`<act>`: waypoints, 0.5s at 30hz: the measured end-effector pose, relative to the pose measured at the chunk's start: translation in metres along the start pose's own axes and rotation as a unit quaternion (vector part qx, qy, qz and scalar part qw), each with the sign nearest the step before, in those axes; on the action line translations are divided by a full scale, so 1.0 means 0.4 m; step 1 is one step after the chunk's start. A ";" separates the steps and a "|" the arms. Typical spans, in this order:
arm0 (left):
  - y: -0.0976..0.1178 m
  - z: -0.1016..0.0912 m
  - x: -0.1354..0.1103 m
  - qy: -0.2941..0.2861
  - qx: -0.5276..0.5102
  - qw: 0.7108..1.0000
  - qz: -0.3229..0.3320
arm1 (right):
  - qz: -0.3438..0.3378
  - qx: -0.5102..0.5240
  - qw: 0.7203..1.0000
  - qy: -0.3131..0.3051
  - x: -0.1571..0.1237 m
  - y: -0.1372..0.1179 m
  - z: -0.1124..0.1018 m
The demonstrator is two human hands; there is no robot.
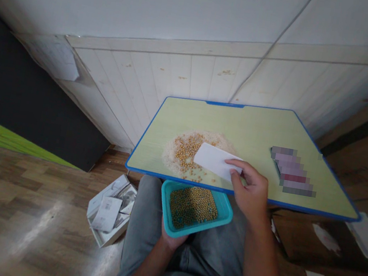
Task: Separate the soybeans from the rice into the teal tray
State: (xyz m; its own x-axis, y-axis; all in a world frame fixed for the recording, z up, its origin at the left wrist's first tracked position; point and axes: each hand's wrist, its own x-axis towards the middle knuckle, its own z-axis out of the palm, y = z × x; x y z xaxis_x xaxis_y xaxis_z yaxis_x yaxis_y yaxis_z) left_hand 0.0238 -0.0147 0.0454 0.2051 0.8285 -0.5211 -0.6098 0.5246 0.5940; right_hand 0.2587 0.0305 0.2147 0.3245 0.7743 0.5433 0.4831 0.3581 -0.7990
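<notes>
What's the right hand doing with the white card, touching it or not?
Touching. The head view shows the right hand pinching the white card at its right end.

Soft, rather dim indoor light with no hard shadows. The pale green counter (pixel 262 132) is the brightest area. A streak of glare lies on the wooden floor (pixel 38 226) at lower left. Wide-angle distortion bends the wall (pixel 190 16) lines, and the upper edge looks smeared. One patch (pixel 293 171) on the counter is pixelated.
</notes>
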 end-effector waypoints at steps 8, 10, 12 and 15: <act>0.031 0.026 -0.023 0.013 0.019 0.998 -0.055 | 0.000 0.011 1.000 -0.026 -0.003 0.001 -0.004; 0.030 0.023 -0.026 0.006 -0.004 0.998 -0.059 | -0.001 0.014 0.999 -0.031 -0.003 -0.003 -0.005; 0.029 0.018 -0.027 0.001 -0.042 0.997 -0.068 | -0.001 0.019 0.999 -0.039 -0.004 -0.007 -0.005; 0.025 0.012 -0.025 0.002 -0.080 0.994 -0.078 | 0.002 0.023 0.999 -0.041 -0.006 -0.008 -0.006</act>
State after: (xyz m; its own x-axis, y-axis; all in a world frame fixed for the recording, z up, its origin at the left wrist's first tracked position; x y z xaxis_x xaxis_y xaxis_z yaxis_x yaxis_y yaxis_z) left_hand 0.0192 -0.0169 0.0596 0.3035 0.7392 -0.6012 -0.6854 0.6077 0.4012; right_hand 0.2583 0.0262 0.2164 0.2583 0.8154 0.5181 0.4425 0.3769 -0.8137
